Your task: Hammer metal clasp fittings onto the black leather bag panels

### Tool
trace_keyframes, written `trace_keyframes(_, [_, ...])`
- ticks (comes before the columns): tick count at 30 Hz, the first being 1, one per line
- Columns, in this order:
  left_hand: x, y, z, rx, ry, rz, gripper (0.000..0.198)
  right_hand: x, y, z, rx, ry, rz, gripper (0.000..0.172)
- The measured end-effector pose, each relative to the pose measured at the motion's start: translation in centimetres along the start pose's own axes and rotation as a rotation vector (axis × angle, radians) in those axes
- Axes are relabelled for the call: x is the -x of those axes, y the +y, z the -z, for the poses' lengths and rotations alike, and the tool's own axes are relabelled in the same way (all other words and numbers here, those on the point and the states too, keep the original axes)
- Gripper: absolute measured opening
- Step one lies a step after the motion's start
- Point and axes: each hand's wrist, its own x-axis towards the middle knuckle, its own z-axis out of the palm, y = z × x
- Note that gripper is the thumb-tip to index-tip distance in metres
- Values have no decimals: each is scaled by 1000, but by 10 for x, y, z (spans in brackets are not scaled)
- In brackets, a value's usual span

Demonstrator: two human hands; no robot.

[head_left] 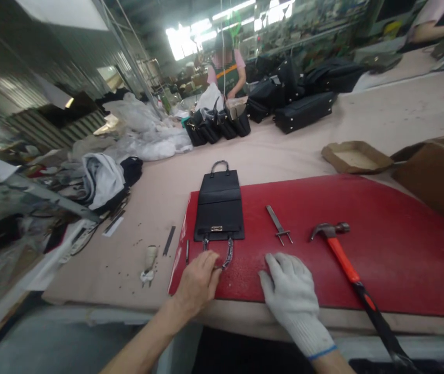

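Note:
A black handbag panel (220,213) with a gold clasp lies flat, partly on the red mat (292,208). Wrapped handles stick out at both its ends. My bare left hand (200,280) is closed around the near handle (228,254), its fingers covering part of the loop. To the right, my gloved right hand (290,285) rests on the mat's near edge, fingers slightly spread and holding nothing. Beyond it lies a two-pronged metal tool (278,224). A claw hammer (342,259) with a red and black handle lies farther right.
Left of the mat are a dark strip (169,241) and a small awl-like tool (149,262). Black bags (217,124) stand at the back, near a co-worker (227,67). A shallow cardboard tray (356,157) and a larger box (435,176) sit at right.

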Motion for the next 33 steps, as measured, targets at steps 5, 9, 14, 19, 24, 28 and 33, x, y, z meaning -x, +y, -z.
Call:
trace_keyframes(5, [-38, 6, 5, -191, -323, -29, 16, 0, 3, -5, 43, 48, 40, 30])
trace_keyframes(9, [-64, 18, 26, -352, -360, -81, 18, 0, 4, -6, 56, 68, 58, 30])
trace_keyframes(14, [-73, 54, 71, -426, -292, -312, 20, 1, 4, -6, 65, 50, 77, 32])
trace_keyframes(19, [-16, 78, 35, -253, -285, -313, 10, -3, 8, -11, 47, 78, 93, 38])
trace_keyframes(24, [46, 104, -6, -135, -307, -309, 16, -3, 15, -7, -102, 136, 55, 38])
trace_keyframes(28, [57, 114, -10, -73, -277, -300, 9, -3, 12, -4, -215, 78, 57, 40])
trace_keyframes(33, [56, 108, -4, -6, -390, -299, 11, -3, -12, -4, -254, -41, 150, 44])
